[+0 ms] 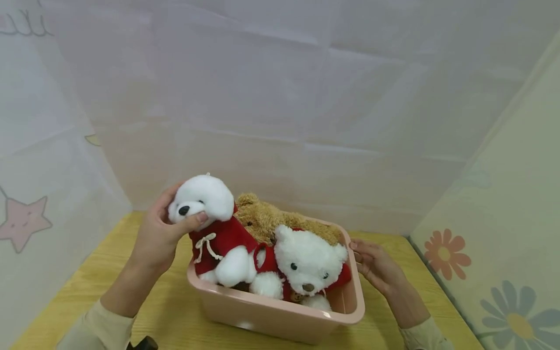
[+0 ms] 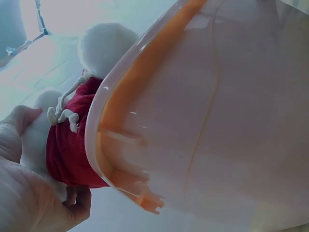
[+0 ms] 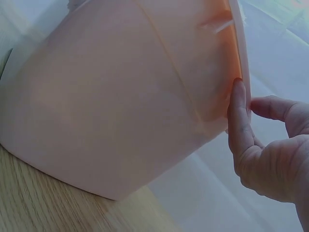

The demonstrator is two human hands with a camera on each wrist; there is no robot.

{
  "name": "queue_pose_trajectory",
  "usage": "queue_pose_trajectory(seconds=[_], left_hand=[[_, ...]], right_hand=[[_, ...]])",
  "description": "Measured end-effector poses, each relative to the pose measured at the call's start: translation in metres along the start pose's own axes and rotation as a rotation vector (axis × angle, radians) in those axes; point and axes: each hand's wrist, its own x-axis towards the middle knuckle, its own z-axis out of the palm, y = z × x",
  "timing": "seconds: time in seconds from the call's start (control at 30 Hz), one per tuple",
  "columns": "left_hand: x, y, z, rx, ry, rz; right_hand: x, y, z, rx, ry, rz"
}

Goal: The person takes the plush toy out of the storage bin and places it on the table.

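Observation:
A white plush dog point(image 1: 210, 194) in a red hoodie with a white drawstring bow leans up at the left end of a pink plastic bin point(image 1: 280, 316). My left hand point(image 1: 159, 233) grips its head, thumb across the muzzle and fingers behind. In the left wrist view the red hoodie point(image 2: 72, 145) overlaps the bin's rim. My right hand point(image 1: 378, 265) holds the bin's right rim, with fingers beneath the lip and thumb at its edge in the right wrist view. Beside the dog in the bin lie a fluffy white teddy bear point(image 1: 306, 262) and a brown teddy bear point(image 1: 262, 214).
The bin stands on a wooden table point(image 1: 175, 311). Pale cloth walls surround it, a flower print point(image 1: 446, 253) on the right one and a star print point(image 1: 24, 221) on the left. A small black object point(image 1: 145, 343) shows at the bottom edge.

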Motion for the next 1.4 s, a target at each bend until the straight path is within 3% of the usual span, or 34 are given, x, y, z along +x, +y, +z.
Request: queue_pose_trajectory(seconds=[0.2,0.37,0.7,0.93,1.17,1.4], left_hand=[[0.003,0.001,-0.008,-0.096,0.021,0.036],[0.002,0.012,-0.013,-0.075,-0.01,0.119],[-0.009,0.043,-0.011,-0.036,-0.021,0.182],[-0.005,0.057,-0.027,-0.059,0.056,0.275],[0.008,0.049,-0.049,0.026,0.176,0.21],[0.022,0.025,-0.087,0.195,0.256,0.116]], right_hand=[[0.0,0.001,0.001,0.002,-0.01,0.0],[0.002,0.001,0.002,0.021,-0.016,0.006],[0.004,-0.002,0.006,-0.014,0.014,0.019],[-0.001,-0.003,0.005,-0.063,0.069,0.028],[-0.005,-0.005,-0.001,-0.04,0.018,0.018],[0.002,-0.004,0.0,-0.011,0.037,0.046]])
